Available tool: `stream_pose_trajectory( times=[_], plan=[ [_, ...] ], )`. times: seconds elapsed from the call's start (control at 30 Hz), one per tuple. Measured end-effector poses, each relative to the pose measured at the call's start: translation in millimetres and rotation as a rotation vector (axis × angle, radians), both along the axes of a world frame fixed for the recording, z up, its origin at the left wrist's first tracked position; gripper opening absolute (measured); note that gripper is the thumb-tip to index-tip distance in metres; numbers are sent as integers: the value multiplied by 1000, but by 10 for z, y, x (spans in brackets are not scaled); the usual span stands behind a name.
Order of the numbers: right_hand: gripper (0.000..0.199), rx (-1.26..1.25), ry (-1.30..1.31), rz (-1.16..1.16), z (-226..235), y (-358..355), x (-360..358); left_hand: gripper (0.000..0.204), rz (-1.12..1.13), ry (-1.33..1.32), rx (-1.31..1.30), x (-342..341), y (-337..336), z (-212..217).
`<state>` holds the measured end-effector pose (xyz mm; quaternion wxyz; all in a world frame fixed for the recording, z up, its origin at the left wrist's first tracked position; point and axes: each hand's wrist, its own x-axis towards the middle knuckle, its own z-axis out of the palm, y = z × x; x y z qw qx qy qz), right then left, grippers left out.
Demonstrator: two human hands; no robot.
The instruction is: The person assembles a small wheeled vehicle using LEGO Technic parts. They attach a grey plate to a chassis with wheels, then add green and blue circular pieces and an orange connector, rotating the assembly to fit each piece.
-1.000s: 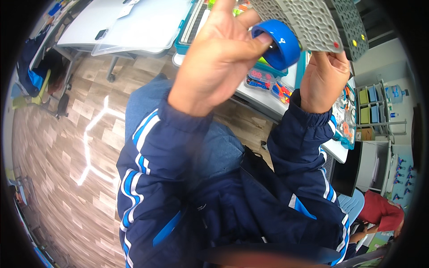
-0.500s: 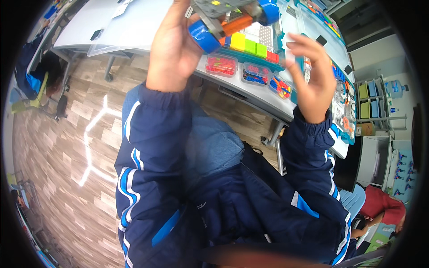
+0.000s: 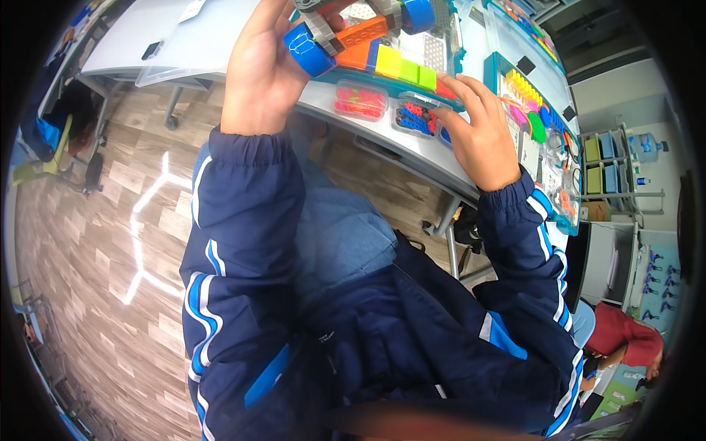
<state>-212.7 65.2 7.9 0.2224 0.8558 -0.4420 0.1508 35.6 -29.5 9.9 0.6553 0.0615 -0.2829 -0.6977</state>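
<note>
My left hand (image 3: 257,84) is closed round a toy vehicle (image 3: 362,34) of building pieces, held up at the top edge of the picture. It has blue wheels, grey parts and an orange beam; its top is cut off. My right hand (image 3: 482,136) is open, palm down, thumb and fingers apart. Its thumb tip reaches the right edge of a small clear box (image 3: 416,119) of blue and red pegs. The fingertips are by the red block at the end of a row of coloured blocks (image 3: 401,67). My right hand mostly hides another small box.
A clear box of red pieces (image 3: 360,101) stands on the white table (image 3: 316,97) near its front edge. Farther right, a teal-edged tray (image 3: 523,88) holds yellow, green and blue parts. A clear lid (image 3: 180,62) overhangs the table's left part. A person in red (image 3: 625,334) is at the far right.
My right hand has moved left and down to the box of blue and red pegs. My left hand and the toy vehicle have shifted slightly left and up.
</note>
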Motion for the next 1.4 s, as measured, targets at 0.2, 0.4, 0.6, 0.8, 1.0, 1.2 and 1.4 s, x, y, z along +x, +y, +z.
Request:
stream_pose_trajectory(
  times=[0.2, 0.4, 0.6, 0.8, 1.0, 1.2, 1.4],
  plan=[
    [10, 46, -15, 18, -9, -62, 65, 34, -24, -46, 9, -49, 17, 21],
    [10, 41, 0, 1, -36, -90, 122, 34, -40, -40, -27, -23, 26, -3],
    [10, 112, -34, -9, -8, -111, 150, 36, -8, -40, -21, -33, 18, -16],
    [7, 75, 32, -62, 44, -50, 225, 39, -50, -28, -2, -29, 13, -10],
    [9, 35, 30, -119, -35, -45, 251, 40, -36, -37, -16, -42, 16, -27],
    [6, 40, -45, -154, -95, -59, 262, 41, -74, -136, 100, 60, -91, -102],
    [7, 12, 55, -147, -59, -116, 284, 49, -214, -79, -8, 105, -158, -143]
  ],
)
